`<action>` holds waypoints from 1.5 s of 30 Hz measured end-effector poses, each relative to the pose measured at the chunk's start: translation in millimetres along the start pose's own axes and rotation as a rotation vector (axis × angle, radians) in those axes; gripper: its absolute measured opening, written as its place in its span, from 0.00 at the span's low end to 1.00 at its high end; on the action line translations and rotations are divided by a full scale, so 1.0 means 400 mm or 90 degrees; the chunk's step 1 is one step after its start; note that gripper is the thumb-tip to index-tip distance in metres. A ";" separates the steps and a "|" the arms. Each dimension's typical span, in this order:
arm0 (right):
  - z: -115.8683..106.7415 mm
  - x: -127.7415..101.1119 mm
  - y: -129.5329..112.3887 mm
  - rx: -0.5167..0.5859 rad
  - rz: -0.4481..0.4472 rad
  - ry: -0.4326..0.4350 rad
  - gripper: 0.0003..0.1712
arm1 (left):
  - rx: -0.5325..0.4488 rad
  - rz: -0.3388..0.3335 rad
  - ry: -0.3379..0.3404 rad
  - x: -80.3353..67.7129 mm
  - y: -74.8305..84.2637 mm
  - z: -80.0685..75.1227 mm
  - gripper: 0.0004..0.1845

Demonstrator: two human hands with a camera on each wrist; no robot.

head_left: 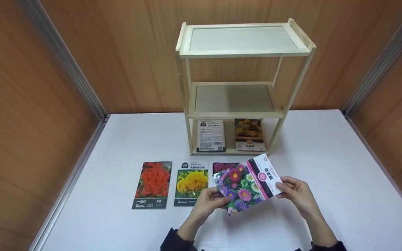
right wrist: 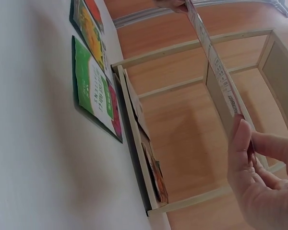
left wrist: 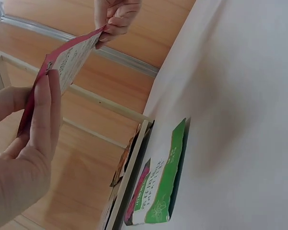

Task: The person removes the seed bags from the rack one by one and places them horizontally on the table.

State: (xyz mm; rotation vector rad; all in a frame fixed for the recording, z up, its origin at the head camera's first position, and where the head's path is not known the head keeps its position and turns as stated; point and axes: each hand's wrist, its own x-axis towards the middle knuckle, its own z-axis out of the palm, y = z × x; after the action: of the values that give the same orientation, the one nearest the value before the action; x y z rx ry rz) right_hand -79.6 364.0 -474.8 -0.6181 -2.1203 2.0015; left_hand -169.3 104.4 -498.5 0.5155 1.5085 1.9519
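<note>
Seed packet held in air above white table, near side of wooden shelf rack. My left hand pinches its lower left corner, my right hand pinches its right end. Rack bottom tier holds two packets: white printed one left, orange-flower one right; upper tiers bare. Held packet shows pink, purple, white flowers, pink-black-white band; writing too small. Red-flower packet and yellow-flower packet lie left on table.

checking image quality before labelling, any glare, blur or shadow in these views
Head view: sharp, even light, some sheen on the glossy flower-printed seed packet. Left wrist view: left hand close and soft, faint shadow on the white table. Right wrist view: right hand blurred.
</note>
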 end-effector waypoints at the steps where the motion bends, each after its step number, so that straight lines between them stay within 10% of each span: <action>1: 0.003 0.000 0.001 0.006 0.001 0.009 0.17 | -0.006 0.000 0.019 0.002 -0.001 0.003 0.18; 9: 0.044 0.002 0.015 0.069 -0.036 0.090 0.19 | -0.147 0.048 0.243 0.034 -0.041 0.076 0.22; 16: 0.074 0.072 0.138 0.177 -0.112 0.102 0.17 | -0.180 0.168 0.308 0.143 -0.225 0.115 0.25; 22: 0.121 0.116 0.213 0.196 -0.070 0.151 0.23 | -0.218 0.141 0.384 0.099 -0.078 0.214 0.23; 26: 0.138 0.118 0.228 0.244 -0.090 0.128 0.22 | -0.250 0.145 0.415 0.109 -0.082 0.230 0.21; 31: 0.147 0.106 0.224 0.230 -0.089 0.117 0.23 | -0.230 0.149 0.427 0.110 -0.084 0.224 0.17; 38: 0.176 0.004 0.056 0.182 -0.025 0.106 0.20 | -0.196 0.121 0.379 0.104 -0.075 0.191 0.15; 45: 0.140 -0.004 0.022 0.095 0.033 -0.009 0.26 | -0.148 0.062 0.310 0.094 -0.071 0.150 0.15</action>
State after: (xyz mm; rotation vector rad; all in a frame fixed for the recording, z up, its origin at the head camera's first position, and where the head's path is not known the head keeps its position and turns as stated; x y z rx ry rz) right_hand -98.3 312.3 -488.3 -0.6424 -1.9578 2.1734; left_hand -152.2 177.7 -511.6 0.0066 1.5226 2.4120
